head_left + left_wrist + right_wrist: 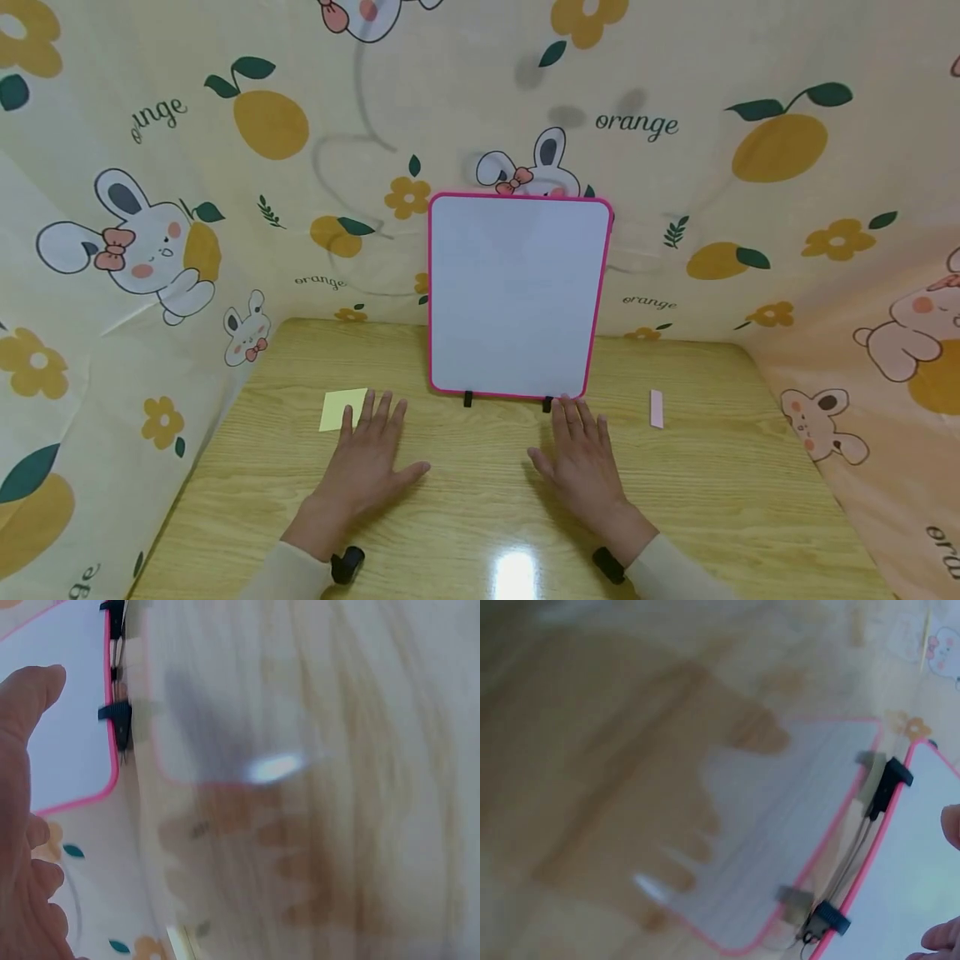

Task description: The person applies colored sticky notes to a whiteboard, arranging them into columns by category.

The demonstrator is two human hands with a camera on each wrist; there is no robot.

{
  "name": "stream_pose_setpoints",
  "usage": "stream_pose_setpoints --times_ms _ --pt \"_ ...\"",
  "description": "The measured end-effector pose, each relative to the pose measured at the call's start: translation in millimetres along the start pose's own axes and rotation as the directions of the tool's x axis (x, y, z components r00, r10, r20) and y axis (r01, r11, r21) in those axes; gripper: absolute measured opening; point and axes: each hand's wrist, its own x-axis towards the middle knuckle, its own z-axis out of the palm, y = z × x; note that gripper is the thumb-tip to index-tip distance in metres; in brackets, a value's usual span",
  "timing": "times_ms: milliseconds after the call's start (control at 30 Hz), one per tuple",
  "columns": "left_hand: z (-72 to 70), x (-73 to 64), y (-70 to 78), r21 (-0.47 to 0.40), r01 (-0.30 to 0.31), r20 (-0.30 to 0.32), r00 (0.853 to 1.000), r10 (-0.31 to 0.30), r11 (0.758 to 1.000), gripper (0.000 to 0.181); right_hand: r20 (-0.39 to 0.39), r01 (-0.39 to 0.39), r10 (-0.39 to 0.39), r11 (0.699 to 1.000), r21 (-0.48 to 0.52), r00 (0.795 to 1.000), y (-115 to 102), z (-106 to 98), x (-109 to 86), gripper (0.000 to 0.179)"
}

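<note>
Got left hand (367,454) palm-down over wood-grain table (487,483), fingers straight and apart, thumb out toward the middle. Holding nothing. In head view, overlapping the right edge of yellow note (335,410); can't tell contact from there. In left wrist view, raised off the tabletop, thumb in front of whiteboard (517,292).

Got right hand (583,458) likewise palm-down, fingers extended and close together, thumb apart and pointing inward. Holding nothing either. In head view, fingertips just beside the right one of two black feet (468,399) under the whiteboard; can't confirm touch.

Whiteboard: upright at the back of the table, pink rim, blank face toward the person, well centered between both hands. From wrist views, black feet gripping the bottom edge, thin wire stand (849,859) behind. Reflections of board and hands on the glossy tabletop.

Yellow note: flat on the table, left of the whiteboard. Pink strip (656,409): flat, right of the whiteboard, apart from the right hand.

Also: pale sleeves (675,571), dark wrist devices (608,565) on both wrists, cloth backdrop (480,83) printed with rabbits, flowers and oranges around the table.
</note>
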Motion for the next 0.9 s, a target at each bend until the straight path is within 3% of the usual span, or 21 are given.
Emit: stream_pose_setpoints --times_ms 267,500,733,900 --pt "-9.5 -3.4 -30.6 -0.065 0.041 -0.051 0.998 -0.045 0.997 0.097 -0.019 0.064 -0.064 0.998 0.006 0.998 -26.6 8.0 14.0 0.078" --pt "-18.4 -8.0 -63.0 -0.125 0.106 -0.015 0.994 -0.109 0.986 0.098 0.033 0.135 -0.136 0.991 0.021 0.99 -55.2 17.4 29.2 0.075" --pt "-20.1 -10.6 -88.5 -0.176 0.123 0.008 0.992 -0.123 0.977 0.103 0.068 0.26 -0.26 0.966 0.014 0.963 -87.3 24.5 42.4 0.071" --pt "-12.7 -9.4 -104.7 -0.204 0.12 0.052 0.992 -0.112 0.971 0.109 0.16 0.318 -0.314 0.948 0.005 0.936 -107.4 33.5 49.3 0.071"
